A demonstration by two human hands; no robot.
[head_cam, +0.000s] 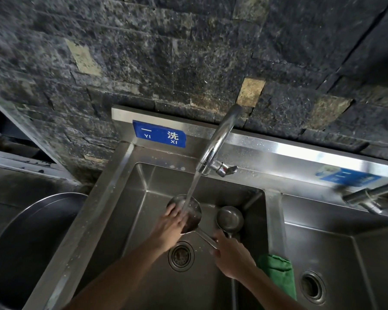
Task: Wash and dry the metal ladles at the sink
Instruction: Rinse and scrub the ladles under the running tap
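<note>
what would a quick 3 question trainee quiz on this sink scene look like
1. True or false: the tap is running.
2. Which hand holds the handle of the ladle under the stream: A left, B right?
3. What colour is the cloth on the divider between the basins?

Key: 1 true. 2 B; the right hand grips it while the left hand touches the bowl. 3 green.

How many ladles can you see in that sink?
2. One ladle is under the running water, held by both hands; the second ladle lies in the basin just right of it. None seem hidden.
</note>
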